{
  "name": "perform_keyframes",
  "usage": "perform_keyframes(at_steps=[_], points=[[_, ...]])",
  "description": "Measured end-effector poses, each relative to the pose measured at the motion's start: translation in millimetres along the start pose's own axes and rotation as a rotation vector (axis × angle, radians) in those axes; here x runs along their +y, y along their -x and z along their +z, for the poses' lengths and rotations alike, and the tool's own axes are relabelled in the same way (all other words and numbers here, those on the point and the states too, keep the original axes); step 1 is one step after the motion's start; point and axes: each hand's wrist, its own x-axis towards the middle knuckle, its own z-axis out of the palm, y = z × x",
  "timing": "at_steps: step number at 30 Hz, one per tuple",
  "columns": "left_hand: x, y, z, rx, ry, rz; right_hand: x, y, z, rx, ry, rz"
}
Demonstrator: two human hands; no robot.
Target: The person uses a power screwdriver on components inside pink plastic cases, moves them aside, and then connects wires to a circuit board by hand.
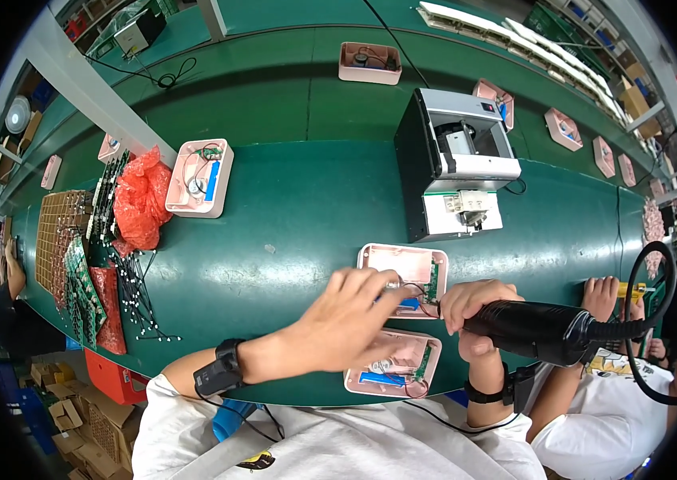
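Note:
My right hand [478,314] grips a black corded electric screwdriver [534,330], held almost level with its working end toward the left. That end is hidden near the right side of a pink plastic case [366,256]. Inside this case are a green circuit board [433,282], a blue battery [409,304] and thin wires. My left hand [346,316] reaches over its left side, thumb apart from the bent fingers, the fingertips near a small silvery round part [391,285]. Closer to me, a second pink case [354,370] holds a blue battery [382,378], wires and a board, partly beneath my left hand.
A grey-and-black machine [458,164] stands beyond the cases. At left are another open pink case [221,192], a red plastic bag [140,200], circuit boards [82,280] and bundled wires [142,292]. A co-worker's hand [601,298] is at the right; more cases sit farther back.

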Motion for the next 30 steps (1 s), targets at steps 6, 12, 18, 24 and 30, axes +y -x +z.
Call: perform_keyframes(at_steps=[6,12,18,24,30], points=[[-32.3,-25.3,-9.8,0.107,-0.022,-0.038,-0.8,4.1,-7.7,-0.052,-0.072,0.065],[-36.0,-18.7,-18.5,0.074,-0.054,-0.01,-10.3,-6.1,-0.5,0.006,-0.115,0.081],[-58.8,1.0,-91.0,-0.081,-0.168,-0.184,-31.3,-84.4,-9.9,0.088,0.051,-0.206],[-38.1,-1.0,-60.8,0.265,-0.441,-0.251,-14.6,-95.1,-32.0,0.045,0.241,-0.124],[34.7,20.5,28.3,-0.108,-0.149,0.129,-23.6,-89.1,-20.6,0.002,0.19,-0.078]])
